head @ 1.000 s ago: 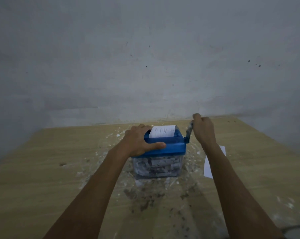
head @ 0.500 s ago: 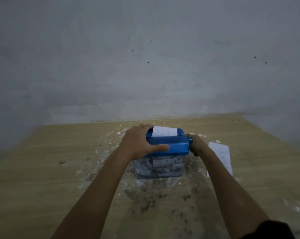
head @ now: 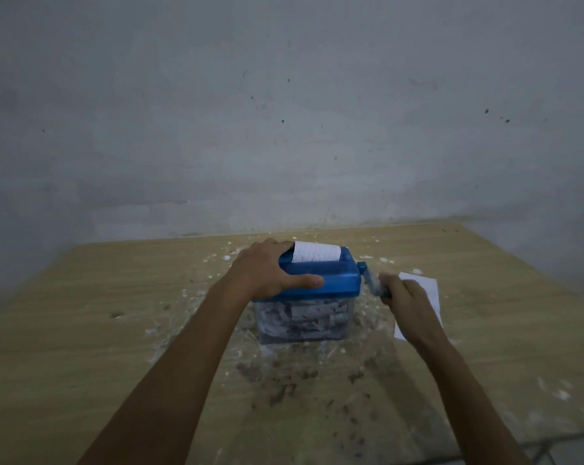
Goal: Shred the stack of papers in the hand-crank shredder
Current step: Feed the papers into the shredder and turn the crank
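A small hand-crank shredder (head: 337, 281) with a blue top and a clear bin of paper strips (head: 304, 318) stands mid-table. A white printed sheet (head: 315, 252) sticks up from its slot. My left hand (head: 267, 270) grips the blue top from the left, thumb along its front edge. At the shredder's right side my right hand (head: 404, 298) grips the crank handle (head: 371, 280), which points down toward me. The paper stack (head: 424, 297) lies flat on the table to the right, partly hidden by my right hand and wrist.
The wooden table (head: 82, 330) carries white paper crumbs and dark smudges around and in front of the shredder. A grey wall (head: 283, 112) rises right behind the table's far edge. The table's right edge falls away beyond the paper stack.
My right hand has swung the crank from its top position down past the shredder's side and toward me. The sheet in the slot stands a little lower. My left hand has stayed put.
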The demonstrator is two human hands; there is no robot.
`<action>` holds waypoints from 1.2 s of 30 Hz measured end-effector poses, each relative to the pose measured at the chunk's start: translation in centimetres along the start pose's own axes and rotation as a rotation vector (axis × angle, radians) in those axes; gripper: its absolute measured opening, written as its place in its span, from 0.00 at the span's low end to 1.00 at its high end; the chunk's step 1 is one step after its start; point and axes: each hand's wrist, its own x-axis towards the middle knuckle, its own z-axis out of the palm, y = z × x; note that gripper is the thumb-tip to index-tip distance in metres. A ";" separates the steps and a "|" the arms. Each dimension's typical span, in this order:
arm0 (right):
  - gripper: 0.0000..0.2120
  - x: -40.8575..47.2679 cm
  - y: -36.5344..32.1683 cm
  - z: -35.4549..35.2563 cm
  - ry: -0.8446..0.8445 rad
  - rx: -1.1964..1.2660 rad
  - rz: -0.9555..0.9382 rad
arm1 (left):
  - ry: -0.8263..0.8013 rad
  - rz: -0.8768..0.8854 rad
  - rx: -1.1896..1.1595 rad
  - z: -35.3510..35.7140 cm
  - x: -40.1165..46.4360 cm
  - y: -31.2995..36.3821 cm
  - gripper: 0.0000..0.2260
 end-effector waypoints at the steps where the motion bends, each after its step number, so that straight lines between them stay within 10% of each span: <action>1: 0.18 0.2 -0.7 0.0 0.042 0.080 0.016 | -0.005 0.005 0.009 -0.1 0.2 -0.1 0.52; 9: 0.21 4.3 -5.4 1.0 0.310 0.233 0.040 | 0.005 0.049 0.027 0.3 0.5 -1.1 0.50; 27: 0.10 8.9 -1.0 3.2 -0.271 -0.326 0.279 | 0.078 0.044 0.007 0.6 0.1 -0.7 0.49; 36: 0.05 0.7 1.9 2.1 -0.185 -0.497 0.050 | 0.077 -0.001 -0.009 0.7 0.2 -0.6 0.49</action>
